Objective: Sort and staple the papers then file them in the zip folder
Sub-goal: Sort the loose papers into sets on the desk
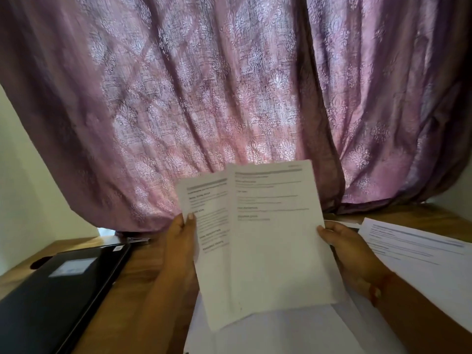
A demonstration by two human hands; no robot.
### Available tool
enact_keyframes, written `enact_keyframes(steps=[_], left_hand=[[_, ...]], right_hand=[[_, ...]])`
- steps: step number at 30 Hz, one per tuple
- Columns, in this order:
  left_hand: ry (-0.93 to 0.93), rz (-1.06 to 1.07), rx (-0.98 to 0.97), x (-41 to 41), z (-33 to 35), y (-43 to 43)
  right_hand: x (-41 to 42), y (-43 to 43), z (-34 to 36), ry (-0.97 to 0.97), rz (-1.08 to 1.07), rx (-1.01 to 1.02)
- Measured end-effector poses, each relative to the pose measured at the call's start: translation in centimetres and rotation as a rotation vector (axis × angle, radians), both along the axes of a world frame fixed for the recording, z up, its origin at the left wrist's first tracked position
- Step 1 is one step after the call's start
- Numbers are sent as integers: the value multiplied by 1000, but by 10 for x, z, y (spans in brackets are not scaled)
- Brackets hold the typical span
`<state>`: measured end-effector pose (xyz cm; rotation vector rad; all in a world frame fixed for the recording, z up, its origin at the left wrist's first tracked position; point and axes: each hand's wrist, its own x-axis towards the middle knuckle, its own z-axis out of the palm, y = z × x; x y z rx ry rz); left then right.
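Two printed sheets held up by both hands, fanned apart.

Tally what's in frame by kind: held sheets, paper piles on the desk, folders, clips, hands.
Held sheets: 2, one in the left hand, one in the right hand
Paper piles on the desk: 2
Black zip folder: 1
Metal clip: 1
Hands: 2
Total: 8
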<state>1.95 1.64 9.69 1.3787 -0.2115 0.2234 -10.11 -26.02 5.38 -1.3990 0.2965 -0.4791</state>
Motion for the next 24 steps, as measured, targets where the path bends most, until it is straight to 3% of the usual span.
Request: enact_keyframes(steps=[8,14,18,24], left_hand=[[62,-152,-59,-8,-19,-13],[96,-352,-228,-5,-28,-16],[180,-523,-286,-1,-32,-14],[133,-396,-205,-5,-36,-20]], right_hand=[[2,13,2,132,3,-251],[1,21,1,121,25,-399],[1,21,0,80,-11,-383],[6,21,-2,144,12,-546]])
